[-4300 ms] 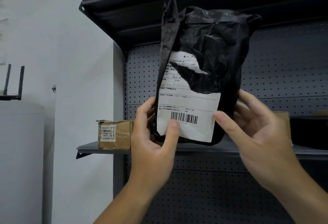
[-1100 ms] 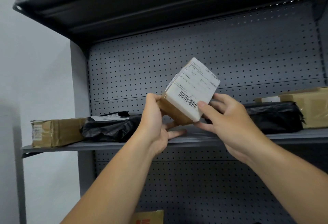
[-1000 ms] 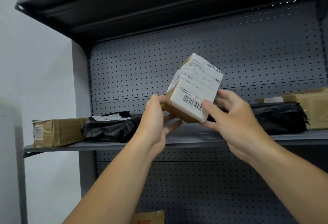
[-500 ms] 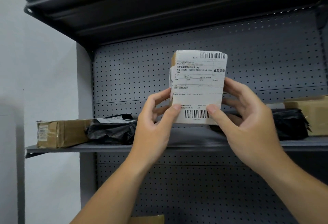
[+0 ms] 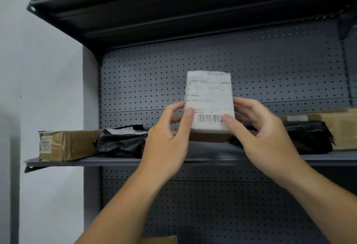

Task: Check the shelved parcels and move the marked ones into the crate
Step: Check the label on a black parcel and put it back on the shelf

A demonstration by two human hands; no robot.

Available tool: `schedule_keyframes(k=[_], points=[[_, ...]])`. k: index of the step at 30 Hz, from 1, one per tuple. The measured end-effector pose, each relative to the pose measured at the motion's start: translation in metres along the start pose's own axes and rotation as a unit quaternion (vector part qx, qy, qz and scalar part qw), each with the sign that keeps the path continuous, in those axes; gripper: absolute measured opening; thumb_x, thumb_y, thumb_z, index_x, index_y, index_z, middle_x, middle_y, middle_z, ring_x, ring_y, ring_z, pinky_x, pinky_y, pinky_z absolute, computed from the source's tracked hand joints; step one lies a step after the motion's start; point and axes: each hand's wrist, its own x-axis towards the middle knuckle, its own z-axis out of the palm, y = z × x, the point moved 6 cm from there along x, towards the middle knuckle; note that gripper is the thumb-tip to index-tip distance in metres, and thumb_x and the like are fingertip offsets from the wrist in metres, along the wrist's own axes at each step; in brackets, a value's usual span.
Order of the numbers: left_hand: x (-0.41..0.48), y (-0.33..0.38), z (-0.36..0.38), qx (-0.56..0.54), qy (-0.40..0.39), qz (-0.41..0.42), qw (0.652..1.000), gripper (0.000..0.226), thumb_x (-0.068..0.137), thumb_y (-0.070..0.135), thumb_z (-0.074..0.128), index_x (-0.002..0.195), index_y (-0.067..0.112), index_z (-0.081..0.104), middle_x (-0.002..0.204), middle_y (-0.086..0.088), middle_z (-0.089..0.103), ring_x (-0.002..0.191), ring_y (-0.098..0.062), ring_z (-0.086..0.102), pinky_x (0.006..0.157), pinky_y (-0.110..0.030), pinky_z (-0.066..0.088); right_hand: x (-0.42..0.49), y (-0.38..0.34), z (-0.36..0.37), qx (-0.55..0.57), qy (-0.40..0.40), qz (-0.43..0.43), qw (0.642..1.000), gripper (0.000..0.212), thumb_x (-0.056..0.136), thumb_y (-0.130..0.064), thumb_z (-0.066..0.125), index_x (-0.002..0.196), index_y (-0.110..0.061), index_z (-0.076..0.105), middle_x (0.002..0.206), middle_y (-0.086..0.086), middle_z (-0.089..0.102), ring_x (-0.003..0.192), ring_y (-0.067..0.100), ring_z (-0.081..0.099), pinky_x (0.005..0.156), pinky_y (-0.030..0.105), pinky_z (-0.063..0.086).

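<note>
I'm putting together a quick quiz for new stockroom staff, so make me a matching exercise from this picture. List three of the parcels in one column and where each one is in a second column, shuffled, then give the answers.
Column one
1. small box with a barcode
2. taped brown box
3. black bag with a white slip on top

Column two
A. at the left end of the shelf
B. held up between the left hand and the right hand
C. on the shelf, second from its left end

Pairs: 1-B, 2-A, 3-C
</note>
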Motion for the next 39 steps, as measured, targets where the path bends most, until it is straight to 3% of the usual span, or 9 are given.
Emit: schedule_keyframes(k=[4, 8, 15, 19, 24, 27, 30, 35, 39], points=[[0.006, -0.018, 0.006, 0.060, -0.098, -0.074, 0.991, 0.062, 0.089, 0.080, 0.045, 0.141, 0.048, 0.044, 0.127, 0.031, 0.060, 0.108, 0.012, 0.057, 0.086, -0.019, 0.044, 0.015, 0.008, 0.020, -0.102, -0.080, 0.031, 0.991, 0.067, 0.082, -0.053, 0.077, 0.142, -0.047, 0.049, 0.131, -0.034, 0.059, 0.118, -0.014, 0.054, 0.093, 0.022, 0.047], [0.010, -0.038, 0.013, 0.084, -0.110, -0.076, 0.987, 0.075, 0.081, 0.085, 0.045, 0.146, 0.048, 0.042, 0.142, 0.026, 0.050, 0.137, -0.001, 0.041, 0.114, -0.038, 0.040, 0.019, 0.016, 0.036, -0.131, -0.107, 0.045, 0.985, 0.051, 0.089, -0.048, 0.074, 0.136, -0.046, 0.056, 0.122, -0.035, 0.064, 0.109, -0.015, 0.059, 0.089, 0.016, 0.050], [0.020, -0.049, 0.010, 0.115, -0.103, -0.095, 0.983, 0.070, 0.099, 0.064, 0.042, 0.158, 0.032, 0.025, 0.154, 0.010, 0.041, 0.142, -0.015, 0.037, 0.116, -0.045, 0.037, 0.024, 0.023, 0.050, -0.168, -0.078, 0.087, 0.979, 0.032, 0.094, -0.046, 0.068, 0.125, -0.038, 0.067, 0.112, -0.028, 0.070, 0.106, -0.009, 0.063, 0.095, 0.023, 0.052], [0.018, -0.054, 0.013, 0.211, -0.103, -0.123, 0.964, 0.065, 0.103, 0.062, 0.031, 0.155, 0.023, 0.028, 0.150, 0.001, 0.046, 0.134, -0.024, 0.047, 0.106, -0.050, 0.044, 0.027, 0.028, 0.050, -0.212, -0.069, 0.091, 0.970, 0.036, 0.097, -0.036, 0.069, 0.131, -0.026, 0.066, 0.111, -0.019, 0.068, 0.103, 0.000, 0.063, 0.089, 0.023, 0.054], [0.012, -0.054, 0.014, 0.252, -0.068, -0.135, 0.956, 0.068, 0.101, 0.065, 0.034, 0.152, 0.020, 0.030, 0.148, -0.002, 0.049, 0.133, -0.026, 0.048, 0.104, -0.050, 0.045, 0.019, 0.031, 0.051, -0.224, -0.106, 0.089, 0.965, 0.035, 0.096, -0.032, 0.069, 0.130, -0.029, 0.065, 0.119, -0.013, 0.068, 0.113, 0.009, 0.061, 0.102, 0.037, 0.053], [0.005, -0.039, 0.013, 0.225, 0.004, -0.093, 0.970, 0.076, 0.100, 0.060, 0.046, 0.160, 0.023, 0.019, 0.163, 0.003, 0.030, 0.148, -0.020, 0.028, 0.117, -0.046, 0.034, 0.014, 0.018, 0.029, -0.260, -0.100, 0.054, 0.959, 0.047, 0.097, -0.036, 0.068, 0.141, -0.025, 0.056, 0.129, -0.013, 0.061, 0.121, 0.008, 0.055, 0.106, 0.034, 0.048], [-0.011, -0.001, 0.026, 0.196, 0.092, 0.042, 0.975, 0.061, 0.100, 0.051, 0.051, 0.154, 0.029, 0.033, 0.154, 0.010, 0.036, 0.143, -0.010, 0.031, 0.118, -0.039, 0.031, 0.008, 0.005, -0.019, -0.308, -0.069, -0.002, 0.949, 0.048, 0.097, -0.039, 0.067, 0.142, -0.029, 0.052, 0.133, -0.016, 0.056, 0.126, 0.006, 0.048, 0.105, 0.028, 0.041], [-0.022, 0.046, 0.103, 0.194, 0.001, 0.105, 0.975, 0.052, 0.099, 0.056, 0.050, 0.147, 0.040, 0.038, 0.140, 0.021, 0.041, 0.131, -0.001, 0.039, 0.108, -0.027, 0.034, 0.005, 0.013, -0.106, -0.374, -0.028, -0.045, 0.926, 0.045, 0.091, -0.043, 0.069, 0.133, -0.032, 0.056, 0.132, -0.014, 0.053, 0.127, 0.012, 0.045, 0.108, 0.038, 0.040], [-0.021, 0.048, 0.148, 0.205, -0.042, 0.067, 0.975, 0.053, 0.097, 0.059, 0.051, 0.146, 0.046, 0.037, 0.139, 0.024, 0.037, 0.133, 0.001, 0.035, 0.103, -0.024, 0.031, 0.001, 0.035, -0.145, -0.357, -0.044, -0.021, 0.933, 0.050, 0.090, -0.042, 0.071, 0.135, -0.030, 0.054, 0.127, -0.017, 0.046, 0.126, 0.007, 0.042, 0.099, 0.025, 0.034]])
